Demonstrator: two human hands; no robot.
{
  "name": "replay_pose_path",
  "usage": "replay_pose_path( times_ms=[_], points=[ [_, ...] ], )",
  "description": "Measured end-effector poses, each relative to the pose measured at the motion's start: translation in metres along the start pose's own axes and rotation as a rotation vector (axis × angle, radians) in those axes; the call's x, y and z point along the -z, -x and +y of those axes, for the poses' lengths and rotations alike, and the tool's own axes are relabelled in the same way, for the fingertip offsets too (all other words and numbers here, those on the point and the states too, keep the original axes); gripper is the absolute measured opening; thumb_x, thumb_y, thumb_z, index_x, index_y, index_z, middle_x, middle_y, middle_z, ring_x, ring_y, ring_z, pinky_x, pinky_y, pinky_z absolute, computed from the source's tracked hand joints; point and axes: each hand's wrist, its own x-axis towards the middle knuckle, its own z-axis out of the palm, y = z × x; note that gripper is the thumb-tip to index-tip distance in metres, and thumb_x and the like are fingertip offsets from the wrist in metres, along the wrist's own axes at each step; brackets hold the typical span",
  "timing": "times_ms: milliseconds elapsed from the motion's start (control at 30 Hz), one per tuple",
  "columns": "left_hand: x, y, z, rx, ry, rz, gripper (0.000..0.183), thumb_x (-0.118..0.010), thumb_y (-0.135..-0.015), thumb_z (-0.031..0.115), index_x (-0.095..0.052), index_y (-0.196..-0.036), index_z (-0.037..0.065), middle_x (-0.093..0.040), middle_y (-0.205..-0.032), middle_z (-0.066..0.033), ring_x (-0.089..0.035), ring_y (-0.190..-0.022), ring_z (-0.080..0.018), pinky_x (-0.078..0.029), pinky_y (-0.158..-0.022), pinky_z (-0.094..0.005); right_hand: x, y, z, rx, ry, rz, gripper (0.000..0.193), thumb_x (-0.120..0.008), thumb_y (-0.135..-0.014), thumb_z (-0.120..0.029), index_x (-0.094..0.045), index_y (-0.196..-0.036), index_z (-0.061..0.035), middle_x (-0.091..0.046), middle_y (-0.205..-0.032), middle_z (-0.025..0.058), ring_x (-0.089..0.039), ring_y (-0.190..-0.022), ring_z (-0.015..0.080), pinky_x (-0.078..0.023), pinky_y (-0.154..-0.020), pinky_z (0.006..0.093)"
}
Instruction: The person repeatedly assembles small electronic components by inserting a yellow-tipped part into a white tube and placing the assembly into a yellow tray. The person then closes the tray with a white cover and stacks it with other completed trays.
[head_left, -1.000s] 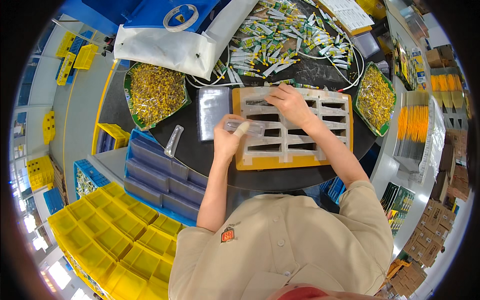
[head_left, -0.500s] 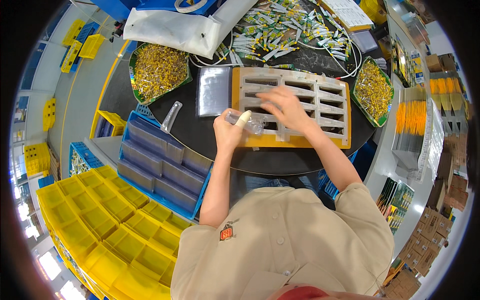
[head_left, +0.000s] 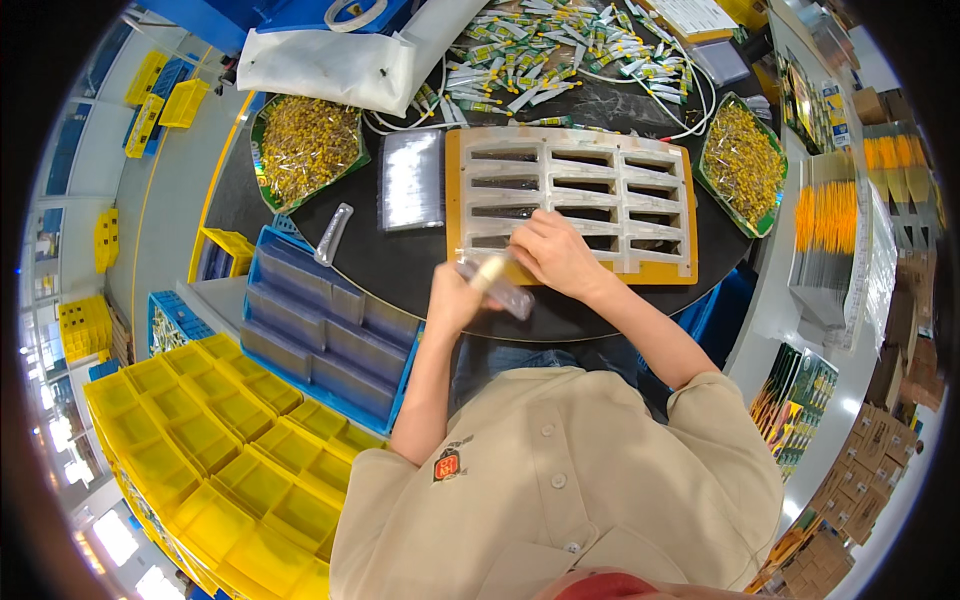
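Clear plastic pc(s) (head_left: 514,300), blurry, w/in L hand (head_left: 457,297) grip, R hand (head_left: 555,255) grip unclear

Left hand (head_left: 460,295), fingers curled, just beside right hand (head_left: 553,254), fingertips bunched; left forearm (head_left: 427,385) nearly upright, right forearm (head_left: 650,328) slanting inward.

Your shirt (head_left: 610,490) is beige with a red-and-black badge (head_left: 446,463); your finger cover (head_left: 489,271) is cream. Your rack (head_left: 546,190) is pale grey, patterned by a grid of dark slots (head_left: 583,186), its board (head_left: 453,190) mustard. Your table (head_left: 410,272) is black, trays (head_left: 190,445) yellow, crate (head_left: 312,392) blue, tubes (head_left: 552,93) white, green and yellow.
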Motion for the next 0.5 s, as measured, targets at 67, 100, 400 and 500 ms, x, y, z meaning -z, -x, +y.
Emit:
replay_pose_path(
  times_ms=[67, 100, 400, 500],
  points=[
    [-0.012, 0.01, 0.002, -0.082, 0.046, -0.109, 0.024, -0.074, -0.086, 0.017, -0.065, -0.086, -0.005, -0.067, -0.072, -0.0088, -0.068, -0.066, -0.0178, -0.058, -0.057, -0.0298, 0.0, 0.003, 0.003, -0.044, 0.128, 0.151, 0.023, -0.068, -0.086, -0.015, -0.065, -0.103, -0.0002, -0.064, -0.088, 0.016, -0.06, -0.095, 0.033, -0.048, -0.082, 0.0412],
    [-0.013, 0.008, 0.007, -0.148, 0.009, -0.071, 0.024, -0.074, -0.086, 0.017, -0.065, -0.085, -0.005, -0.067, -0.072, -0.0091, -0.067, -0.064, -0.0174, -0.058, -0.058, -0.0305, 0.0, 0.005, 0.005, -0.067, 0.191, 0.224, 0.024, -0.067, -0.086, -0.015, -0.065, -0.104, -0.0001, -0.065, -0.089, 0.0159, -0.059, -0.095, 0.0329, -0.048, -0.083, 0.0407],
    [-0.056, -0.08, 0.049, -0.208, 0.062, -0.182, 0.022, -0.071, -0.087, 0.018, -0.063, -0.089, -0.003, -0.069, -0.08, -0.0096, -0.068, -0.067, -0.0173, -0.055, -0.057, -0.0281, 0.078, -0.032, 0.091, -0.167, -0.028, 0.102, 0.01, -0.069, -0.082, -0.01, -0.063, -0.086, -0.0036, -0.06, -0.077, 0.011, -0.06, -0.077, 0.0313, -0.049, -0.07, 0.0404],
    [-0.068, -0.09, 0.046, -0.124, -0.081, -0.116, 0.02, -0.073, -0.085, 0.015, -0.063, -0.087, -0.003, -0.067, -0.075, -0.0087, -0.067, -0.063, -0.0145, -0.053, -0.056, -0.0283, 0.092, -0.031, 0.1, -0.126, 0.327, 0.291, 0.01, -0.068, -0.079, -0.008, -0.062, -0.087, -0.0046, -0.057, -0.078, 0.013, -0.056, -0.082, 0.0334, -0.047, -0.082, 0.0428]
  ],
)
